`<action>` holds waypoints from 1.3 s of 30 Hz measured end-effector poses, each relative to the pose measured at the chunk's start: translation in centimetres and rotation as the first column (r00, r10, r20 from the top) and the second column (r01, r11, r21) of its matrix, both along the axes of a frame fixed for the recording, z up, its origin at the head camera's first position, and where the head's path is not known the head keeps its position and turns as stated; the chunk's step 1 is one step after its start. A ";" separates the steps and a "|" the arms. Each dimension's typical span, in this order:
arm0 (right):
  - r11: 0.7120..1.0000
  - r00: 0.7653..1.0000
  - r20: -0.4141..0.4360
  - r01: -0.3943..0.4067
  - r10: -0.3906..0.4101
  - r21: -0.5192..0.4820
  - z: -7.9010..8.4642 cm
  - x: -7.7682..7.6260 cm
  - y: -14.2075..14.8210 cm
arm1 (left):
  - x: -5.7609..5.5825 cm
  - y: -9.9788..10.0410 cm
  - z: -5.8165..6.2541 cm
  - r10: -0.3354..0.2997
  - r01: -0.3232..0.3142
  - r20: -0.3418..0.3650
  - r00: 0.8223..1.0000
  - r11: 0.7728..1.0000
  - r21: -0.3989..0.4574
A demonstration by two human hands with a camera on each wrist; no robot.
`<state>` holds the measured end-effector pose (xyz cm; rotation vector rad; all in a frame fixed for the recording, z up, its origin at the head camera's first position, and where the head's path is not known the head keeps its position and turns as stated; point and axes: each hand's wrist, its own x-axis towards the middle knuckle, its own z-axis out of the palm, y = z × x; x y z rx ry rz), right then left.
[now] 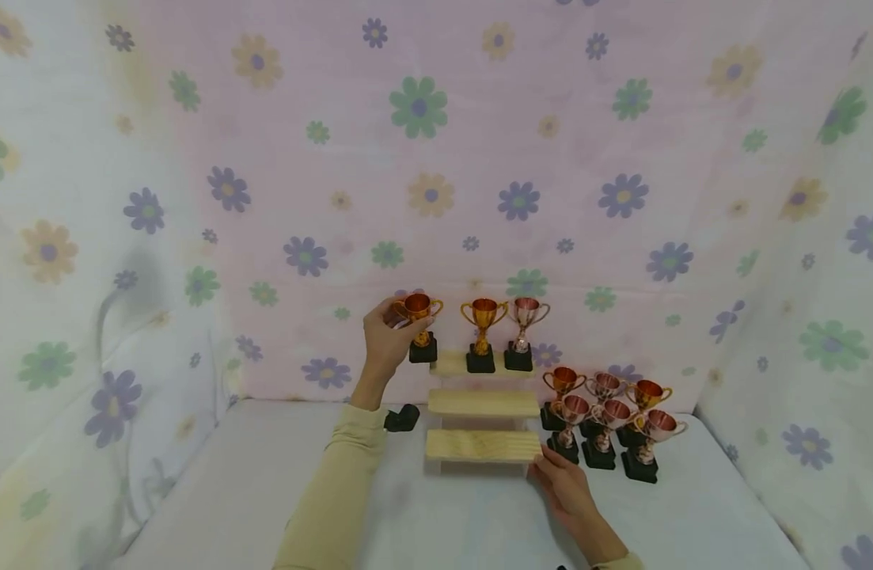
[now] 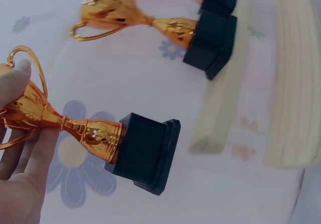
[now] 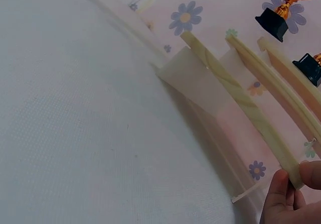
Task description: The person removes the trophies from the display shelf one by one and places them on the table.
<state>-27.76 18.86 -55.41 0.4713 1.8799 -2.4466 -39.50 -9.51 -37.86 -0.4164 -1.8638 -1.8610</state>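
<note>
My left hand (image 1: 382, 339) grips a gold trophy (image 2: 103, 136) by its cup, fingers and thumb around it. The trophy is upright in the head view, its black base in the air just left of the top board (image 1: 450, 364) of a three-step stand. A second gold trophy (image 1: 482, 315) and a rose-coloured trophy (image 1: 525, 313) stand side by side on that board. With thumb and fingers, my right hand (image 1: 567, 484) pinches the right end of the lowest board (image 3: 246, 106). The middle board (image 1: 482, 402) is bare.
Right of the stand, several trophies cluster on the white table (image 1: 265, 483), some gold (image 1: 564, 380), some rose (image 1: 662, 426). A black object (image 1: 402, 418) lies left of the stand. A flowered cloth (image 1: 422, 158) rises behind and at both sides.
</note>
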 end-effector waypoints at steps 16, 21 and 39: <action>1.000 1.000 0.024 0.014 -0.014 0.004 -0.4 -0.4 0.7 | -0.9 -3.8 -8.1 -0.014 0.018 0.255 0.967 1.000 -0.011; 1.000 1.000 0.012 0.011 -0.011 0.009 -0.3 -0.5 0.6 | -1.4 -3.6 -11.4 -0.007 0.004 0.303 0.953 1.000 0.010; 1.000 1.000 0.012 0.023 -0.023 0.005 -0.3 -0.5 0.2 | -1.6 -3.3 -14.0 0.008 -0.012 0.286 0.958 1.000 0.015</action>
